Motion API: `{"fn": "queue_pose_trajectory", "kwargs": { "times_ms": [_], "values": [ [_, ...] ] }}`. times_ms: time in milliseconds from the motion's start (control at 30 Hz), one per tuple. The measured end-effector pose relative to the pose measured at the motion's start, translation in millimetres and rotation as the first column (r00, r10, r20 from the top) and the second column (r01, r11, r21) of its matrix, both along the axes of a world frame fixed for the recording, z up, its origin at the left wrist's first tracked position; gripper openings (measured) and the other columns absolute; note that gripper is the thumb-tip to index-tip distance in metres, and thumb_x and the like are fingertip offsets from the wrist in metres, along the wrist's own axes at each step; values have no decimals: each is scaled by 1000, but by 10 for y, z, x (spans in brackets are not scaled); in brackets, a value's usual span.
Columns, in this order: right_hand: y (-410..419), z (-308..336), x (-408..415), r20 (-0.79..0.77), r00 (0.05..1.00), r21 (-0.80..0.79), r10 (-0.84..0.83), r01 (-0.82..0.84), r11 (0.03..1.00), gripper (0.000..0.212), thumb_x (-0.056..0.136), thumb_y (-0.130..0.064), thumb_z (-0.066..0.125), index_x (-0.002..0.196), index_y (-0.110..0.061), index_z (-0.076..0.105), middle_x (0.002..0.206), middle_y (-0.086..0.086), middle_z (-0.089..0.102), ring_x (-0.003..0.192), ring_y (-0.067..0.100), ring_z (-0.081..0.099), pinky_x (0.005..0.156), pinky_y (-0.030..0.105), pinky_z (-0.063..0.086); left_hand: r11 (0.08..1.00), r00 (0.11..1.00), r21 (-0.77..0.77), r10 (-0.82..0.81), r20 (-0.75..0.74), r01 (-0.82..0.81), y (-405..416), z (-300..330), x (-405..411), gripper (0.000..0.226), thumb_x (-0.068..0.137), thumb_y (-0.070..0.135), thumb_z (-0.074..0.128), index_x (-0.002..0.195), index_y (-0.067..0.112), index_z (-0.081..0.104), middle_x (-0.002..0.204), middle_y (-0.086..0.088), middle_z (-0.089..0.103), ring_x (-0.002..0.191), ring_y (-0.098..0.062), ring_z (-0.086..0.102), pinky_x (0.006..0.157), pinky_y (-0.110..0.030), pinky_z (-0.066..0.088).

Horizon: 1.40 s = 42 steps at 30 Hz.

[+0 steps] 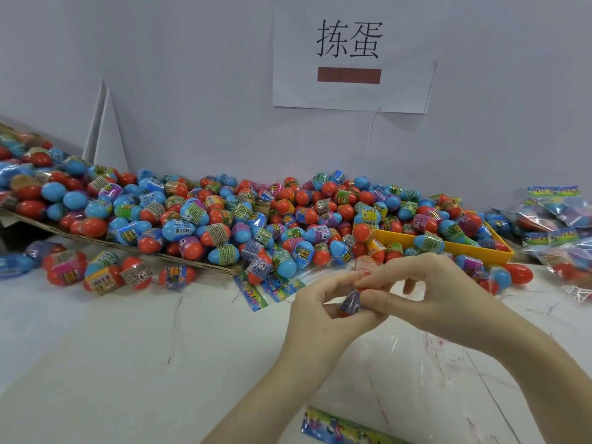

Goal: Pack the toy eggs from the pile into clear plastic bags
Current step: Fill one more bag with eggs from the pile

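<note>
Yellow tray (499, 248) holds toy eggs (429, 242).

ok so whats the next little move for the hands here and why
Probably push the egg down into the clear bag. Both the left hand and right hand pinch it at what looks like the bag's mouth, with the bag trailing toward the camera.

A white paper sheet (352, 59) taped to the pale wall reads "拣蛋" in large black characters, with a plain red-brown bar beneath. A red plastic toy egg (137, 273) lying on the white table (128, 347) carries a wrap label with "6+" in a small box. Other egg labels are too blurred to read
</note>
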State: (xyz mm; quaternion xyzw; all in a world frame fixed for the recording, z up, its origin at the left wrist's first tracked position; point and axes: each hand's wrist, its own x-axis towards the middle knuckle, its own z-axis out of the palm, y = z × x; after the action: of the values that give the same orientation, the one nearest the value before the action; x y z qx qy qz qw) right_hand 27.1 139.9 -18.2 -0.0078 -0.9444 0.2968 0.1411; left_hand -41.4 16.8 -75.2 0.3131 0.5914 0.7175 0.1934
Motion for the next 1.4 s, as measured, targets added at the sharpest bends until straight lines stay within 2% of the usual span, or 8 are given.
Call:
{"fn": "queue_pose_trajectory", "kwargs": {
  "times_ms": [167, 267, 367, 533, 1000, 1233, 1333, 1400],
  "values": [
    [56, -60, -82, 150, 989, 124, 13, -32, 992, 21, 86, -25, 59, 98, -40, 68, 93, -27, 56, 98, -4, 43, 87, 16, 34, 987, 987, -77, -135, 86, 142, -11, -25, -38, 26, 74, 3, 74, 97, 13, 71, 68, 7, 67, 65, -3, 61, 63, -16, 50],
    [82, -90, -132, 193, 981, 96, 18, -37, 995, 25, 88, -19, 57, 100, -39, 68, 85, -31, 54, 93, -14, 45, 78, 7, 40, 970, 972, -137, -179, 152, 200, -18, -55, -81, 31, 65, 12, 80, 95, 12, 71, 65, 6, 63, 63, -9, 56, 68, -23, 51],
    [79, -115, -148, 215, 976, -28, 32, -26, 999, 23, 87, -21, 59, 84, -44, 63, 76, -31, 59, 82, -22, 49, 68, -4, 35, 947, 956, -174, -242, 166, 270, -62, -50, -135, 37, 63, 19, 82, 99, 16, 70, 76, 4, 69, 71, -8, 63, 73, -21, 52],
    [134, -138, -126, 135, 990, -235, 46, -13, 972, 25, 84, -12, 61, 77, -35, 66, 77, -20, 67, 77, -7, 58, 68, 3, 43, 921, 911, -112, -341, 232, 374, -94, -14, -199, 42, 64, 26, 76, 105, 19, 67, 101, -8, 71, 105, -22, 64, 98, -33, 48],
    [103, -105, -107, 123, 990, -29, -66, 70, 997, 23, 87, -23, 56, 74, -42, 58, 74, -18, 63, 78, -6, 56, 69, 11, 47, 926, 890, -42, -347, 296, 375, -47, -20, -151, 39, 69, 35, 66, 98, 8, 68, 87, -3, 70, 85, -18, 69, 74, -29, 57],
    [104, -109, -138, 123, 992, -292, 9, 28, 956, 15, 89, -29, 48, 88, -35, 61, 83, -18, 69, 80, -10, 61, 66, 4, 46, 935, 850, -12, -318, 421, 356, -25, -46, -179, 41, 64, 30, 71, 95, 4, 66, 90, -7, 73, 82, -22, 71, 78, -31, 56],
    [281, -130, -320, -156, 931, -414, -331, 243, 877, 10, 89, -18, 54, 85, -22, 63, 76, -10, 71, 73, -1, 65, 57, 6, 45, 947, 840, -17, -277, 466, 322, -7, -56, -198, 22, 75, 18, 69, 92, 4, 66, 91, -11, 73, 78, -21, 71, 71, -26, 56],
    [372, -203, -459, -75, 878, -202, -473, 451, 870, 11, 88, -17, 59, 98, -17, 63, 96, -4, 67, 82, 7, 61, 65, 12, 47, 950, 836, -24, -262, 483, 311, -1, -55, -200, 13, 81, 12, 65, 92, 5, 66, 90, -10, 74, 75, -20, 71, 68, -25, 56]
  ]
}}
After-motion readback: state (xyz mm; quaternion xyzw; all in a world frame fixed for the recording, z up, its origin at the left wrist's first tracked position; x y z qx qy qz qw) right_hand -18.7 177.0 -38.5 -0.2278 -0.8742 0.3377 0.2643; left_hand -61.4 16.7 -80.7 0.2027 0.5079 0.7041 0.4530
